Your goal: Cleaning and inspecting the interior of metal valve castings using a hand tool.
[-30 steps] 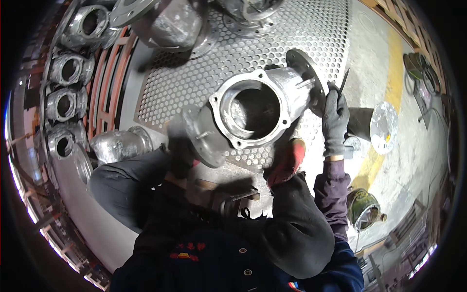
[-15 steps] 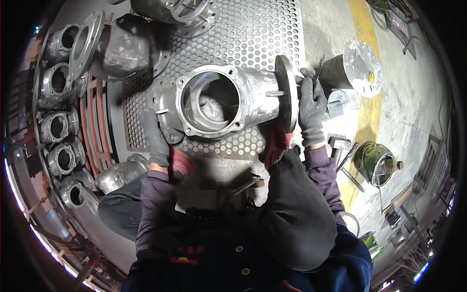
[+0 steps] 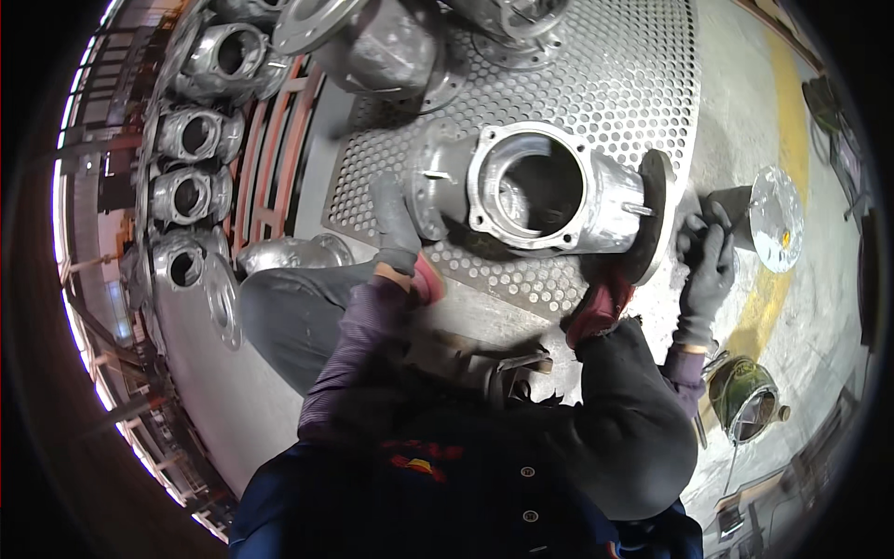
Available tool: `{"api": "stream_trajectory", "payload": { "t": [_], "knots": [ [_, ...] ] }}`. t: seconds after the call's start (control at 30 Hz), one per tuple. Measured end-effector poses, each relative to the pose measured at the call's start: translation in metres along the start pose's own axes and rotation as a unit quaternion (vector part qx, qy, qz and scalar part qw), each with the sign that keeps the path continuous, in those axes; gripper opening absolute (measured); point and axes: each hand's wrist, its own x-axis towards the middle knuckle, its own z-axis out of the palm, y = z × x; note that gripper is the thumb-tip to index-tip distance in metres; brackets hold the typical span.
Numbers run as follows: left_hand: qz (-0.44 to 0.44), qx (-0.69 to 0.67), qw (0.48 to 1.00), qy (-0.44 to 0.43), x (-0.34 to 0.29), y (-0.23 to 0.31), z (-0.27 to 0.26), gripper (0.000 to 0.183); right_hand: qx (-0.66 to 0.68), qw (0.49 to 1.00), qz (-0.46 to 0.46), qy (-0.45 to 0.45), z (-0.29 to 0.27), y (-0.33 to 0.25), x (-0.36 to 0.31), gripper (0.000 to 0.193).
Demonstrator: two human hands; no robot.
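Note:
A grey cast-metal valve body (image 3: 601,200) lies on a perforated metal plate, its round bolted opening facing up and a flange at each end. Beside its left flange (image 3: 430,182) is my gloved left hand (image 3: 395,224), fingers stretched out along the rim. My gloved right hand (image 3: 710,279) is off the right flange (image 3: 659,214), apart from it, with fingers bent together near a grey metal cylinder (image 3: 731,210). Whatever those fingers hold is too dark to make out. My red shoes (image 3: 601,307) are close against the valve body.
More metal castings (image 3: 386,51) stand at the far edge of the perforated plate (image 3: 633,65). Several valve bodies (image 3: 191,197) line the left, beside red bars (image 3: 270,149). A green metal housing (image 3: 745,396) sits at right, near a yellow floor stripe (image 3: 792,102).
The view has turned and shifted, so everything appears farther right. My right hand has drawn back from the right flange; the thin pointed tool seen there earlier no longer shows clearly. My left hand stays by the left flange.

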Motion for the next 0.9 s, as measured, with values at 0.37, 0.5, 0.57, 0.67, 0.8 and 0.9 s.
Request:
{"api": "stream_trajectory", "payload": {
  "t": [0.37,0.5,0.57,0.67,0.8,0.9],
  "knots": [
    [0.269,0.368,0.89,0.016,0.069,-0.003,-0.083,0.044,-0.193,0.961,0.143,-0.135,-0.014,-0.05,0.026,0.028],
    [0.219,0.501,0.834,-0.072,0.084,-0.002,-0.047,0.04,-0.117,0.973,0.133,-0.15,-0.012,0.001,0.051,0.028],
    [0.141,0.36,0.913,-0.132,0.069,0.011,-0.003,0.041,-0.138,0.966,0.159,-0.151,-0.018,0.014,0.05,0.028],
    [0.008,0.143,0.971,-0.193,0.043,0.034,0.038,0.045,-0.09,0.965,0.17,-0.177,-0.008,0.033,0.049,0.031],
    [-0.075,0.153,0.971,-0.167,0.032,0.041,0.046,0.047,-0.619,0.724,-0.196,-0.233,-0.007,0.069,0.047,0.07],
    [0.04,0.33,0.926,-0.179,0.031,0.008,0.007,0.054,-0.547,0.758,-0.219,-0.28,0.015,0.053,0.052,0.072]
  ]
}}
